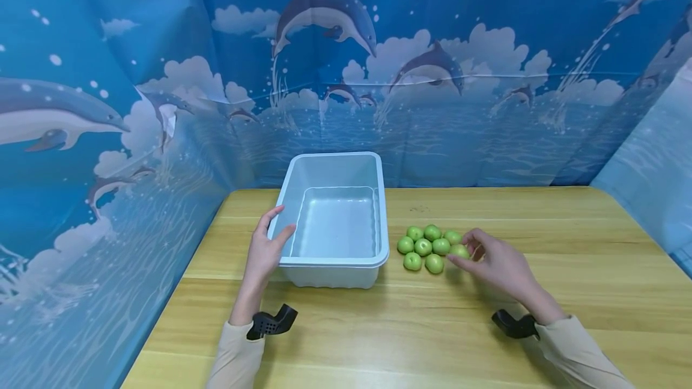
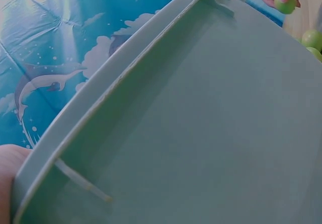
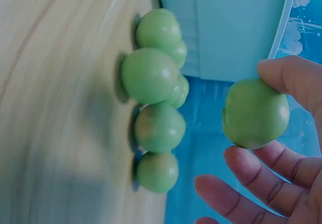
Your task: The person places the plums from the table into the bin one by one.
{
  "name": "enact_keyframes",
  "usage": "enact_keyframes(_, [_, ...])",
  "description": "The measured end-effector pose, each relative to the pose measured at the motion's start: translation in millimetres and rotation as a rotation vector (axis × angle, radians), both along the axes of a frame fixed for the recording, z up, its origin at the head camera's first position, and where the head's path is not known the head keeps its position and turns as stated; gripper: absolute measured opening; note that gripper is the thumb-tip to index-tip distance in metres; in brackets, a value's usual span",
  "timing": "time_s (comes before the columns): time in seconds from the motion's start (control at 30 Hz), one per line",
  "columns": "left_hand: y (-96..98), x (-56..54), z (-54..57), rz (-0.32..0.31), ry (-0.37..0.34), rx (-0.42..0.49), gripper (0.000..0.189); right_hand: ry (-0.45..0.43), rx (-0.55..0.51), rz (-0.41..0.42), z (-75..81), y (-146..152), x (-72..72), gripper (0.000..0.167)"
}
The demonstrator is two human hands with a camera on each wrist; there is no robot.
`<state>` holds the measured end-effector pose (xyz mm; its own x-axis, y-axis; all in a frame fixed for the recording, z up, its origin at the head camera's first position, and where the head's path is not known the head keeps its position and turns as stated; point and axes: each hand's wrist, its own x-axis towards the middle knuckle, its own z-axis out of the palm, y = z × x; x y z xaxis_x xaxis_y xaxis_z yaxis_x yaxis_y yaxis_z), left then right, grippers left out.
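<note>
My left hand [image 1: 266, 251] grips the left rim of a pale blue plastic tub [image 1: 330, 281], thumb on the inner side and fingers outside. In the left wrist view part of that hand [image 2: 11, 176] shows at the rim. Between the thumb and fingertips of my right hand [image 1: 500, 266] is a small round green fruit [image 3: 256, 113], like a green plum, lifted off the table. Several more such green fruits [image 1: 423, 247] lie in a loose cluster just left of that hand, to the right of the tub.
The tub stands on a light wooden table [image 1: 432, 329] and has a bare inside floor. A blue dolphin-print sheet [image 1: 346, 119] hangs behind the table's far edge and along the left side. Each wrist wears a black camera mount [image 1: 272, 321].
</note>
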<state>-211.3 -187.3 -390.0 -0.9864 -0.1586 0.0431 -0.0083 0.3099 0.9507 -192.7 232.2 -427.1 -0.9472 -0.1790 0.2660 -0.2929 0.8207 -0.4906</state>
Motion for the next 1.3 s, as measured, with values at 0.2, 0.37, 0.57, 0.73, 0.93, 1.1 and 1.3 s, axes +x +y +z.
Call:
enact_keyframes(0.2, [0.1, -0.1, 0.0, -0.001, -0.006, 0.001, 0.051, 0.043, -0.03, 0.006, 8.7, -10, 2.7, 0.039])
enact_keyframes(0.37, [0.0, -0.1, -0.1, -0.005, 0.003, 0.0, 0.051, 0.103, -0.056, 0.025, 15.6, -16, 3.7, 0.036])
enact_keyframes(0.57, [0.3, 0.2, 0.5, -0.005, -0.002, 0.007, 0.05, 0.153, -0.069, 0.038, 23.8, -23, 3.1, 0.036])
enact_keyframes(0.73, [0.1, 0.2, 0.6, -0.002, -0.003, 0.005, 0.05, 0.188, -0.072, 0.058, 32.1, -31, 1.9, 0.034])
enact_keyframes(0.93, [-0.2, 0.0, -0.1, 0.004, -0.012, -0.002, 0.05, 0.2, -0.066, 0.083, 40.9, -41, -0.6, 0.032])
enact_keyframes(1.1, [-0.5, -0.1, -0.6, 0.002, -0.014, -0.001, 0.051, 0.199, -0.073, 0.101, 48.8, -51, -3.0, 0.032])
enact_keyframes(1.3, [-1.1, 0.0, -1.2, -0.002, -0.012, 0.006, 0.051, 0.214, -0.106, 0.139, 59.4, -66, -7.2, 0.032])
